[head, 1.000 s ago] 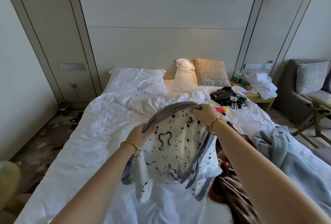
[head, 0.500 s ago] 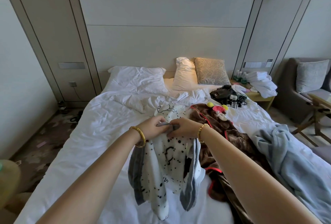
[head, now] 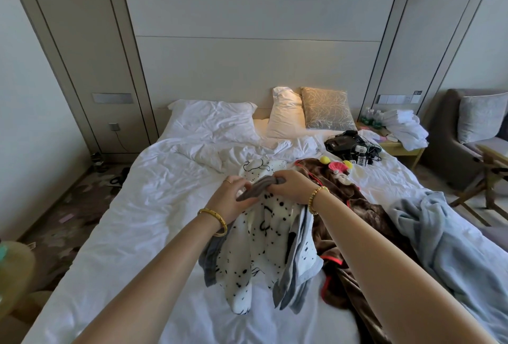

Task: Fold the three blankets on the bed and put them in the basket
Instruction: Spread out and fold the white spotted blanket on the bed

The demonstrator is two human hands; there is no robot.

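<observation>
Both hands meet at the spotted blanket's [head: 264, 236] grey top edge: left hand [head: 229, 200] and right hand [head: 291, 186] each pinch it, touching. Blanket hangs straight down below them toward the person, long axis vertical; neither hand nearer.

the brown blanket [head: 365, 214] runs under the right forearm; the blue blanket [head: 450, 255] is cut off at the right edge.

Soft daylight from right; warm glow on pillow [head: 286, 112]; wide-angle bend at edges; slight blur w/ corners dim
</observation>
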